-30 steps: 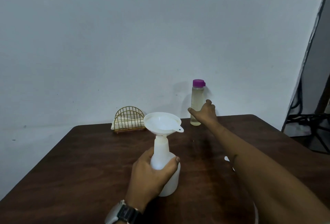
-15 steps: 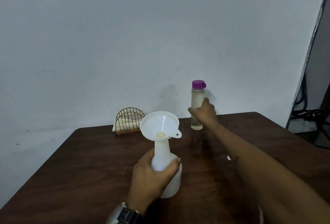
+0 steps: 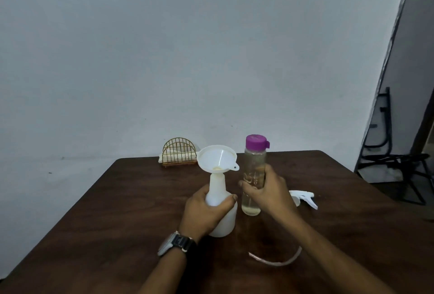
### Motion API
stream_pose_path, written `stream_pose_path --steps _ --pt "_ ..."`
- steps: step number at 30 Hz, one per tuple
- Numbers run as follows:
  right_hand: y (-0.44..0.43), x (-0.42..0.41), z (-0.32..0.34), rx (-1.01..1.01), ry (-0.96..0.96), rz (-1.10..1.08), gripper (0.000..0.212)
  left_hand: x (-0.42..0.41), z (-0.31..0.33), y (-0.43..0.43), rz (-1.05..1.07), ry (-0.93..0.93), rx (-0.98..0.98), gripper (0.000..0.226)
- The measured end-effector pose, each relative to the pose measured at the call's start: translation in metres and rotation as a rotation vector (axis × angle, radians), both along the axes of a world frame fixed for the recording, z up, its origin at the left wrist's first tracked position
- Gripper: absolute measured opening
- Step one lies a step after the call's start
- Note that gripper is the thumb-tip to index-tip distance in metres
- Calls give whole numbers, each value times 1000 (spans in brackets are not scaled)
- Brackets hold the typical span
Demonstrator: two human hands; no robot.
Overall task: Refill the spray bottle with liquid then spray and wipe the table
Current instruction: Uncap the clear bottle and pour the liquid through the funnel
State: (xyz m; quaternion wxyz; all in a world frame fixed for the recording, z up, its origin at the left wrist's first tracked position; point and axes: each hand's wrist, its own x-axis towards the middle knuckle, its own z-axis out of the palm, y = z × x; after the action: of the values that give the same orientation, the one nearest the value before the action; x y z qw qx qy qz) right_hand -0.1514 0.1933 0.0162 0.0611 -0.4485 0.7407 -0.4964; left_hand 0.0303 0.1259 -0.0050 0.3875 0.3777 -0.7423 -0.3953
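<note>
Pale bare wall (image 3: 187,59) fills the upper frame; a dark wooden worktop (image 3: 117,223) occupies the lower half.

At lower centre the white spray bottle (image 3: 218,185) stands upright on the worktop with its head removed. The left grip (image 3: 204,214) wraps thumb and fingers round its shoulder, judged to steady it under the top-heavy funnel.

Just right of it, the right grip (image 3: 270,192) curls round the middle of a clear refill bottle (image 3: 254,164) holding pale liquid. It is upright and close beside the spray bottle; whether its base rests on the worktop cannot be told.

A white funnel (image 3: 217,157) sits in the spray bottle's neck, placed to guide the pour. A gold wire holder (image 3: 179,154) with folded cloth stands at the worktop's far edge, presumably kept for wiping.

The trigger head (image 3: 304,198) lies on its side at centre right, set clear of the filling. Its dip tube (image 3: 277,262) curves across the lower frame.

The purple cap (image 3: 256,142) is on the refill bottle, so pouring must wait for its removal.

Spray bottle condition: opaque white plastic, broad base, slim neck. Fill level is not visible.
</note>
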Motion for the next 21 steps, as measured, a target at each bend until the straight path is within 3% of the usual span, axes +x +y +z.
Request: stream_pose_path --steps 5,7,10,11,21 --pt "32 19 3 -19 -58 -8 43 16 9 26 -43 -84 -6 47" --pt "40 23 4 -51 -81 -24 42 24 16 29 -98 -156 44 80" --pt "48 23 4 -74 -99 -29 43 35 29 30 -193 -230 160 150" --pt "51 22 4 -75 -103 -23 42 39 34 30 -211 -244 168 160" --pt "69 21 29 -125 -62 -20 43 72 73 42 -194 -44 14 154"
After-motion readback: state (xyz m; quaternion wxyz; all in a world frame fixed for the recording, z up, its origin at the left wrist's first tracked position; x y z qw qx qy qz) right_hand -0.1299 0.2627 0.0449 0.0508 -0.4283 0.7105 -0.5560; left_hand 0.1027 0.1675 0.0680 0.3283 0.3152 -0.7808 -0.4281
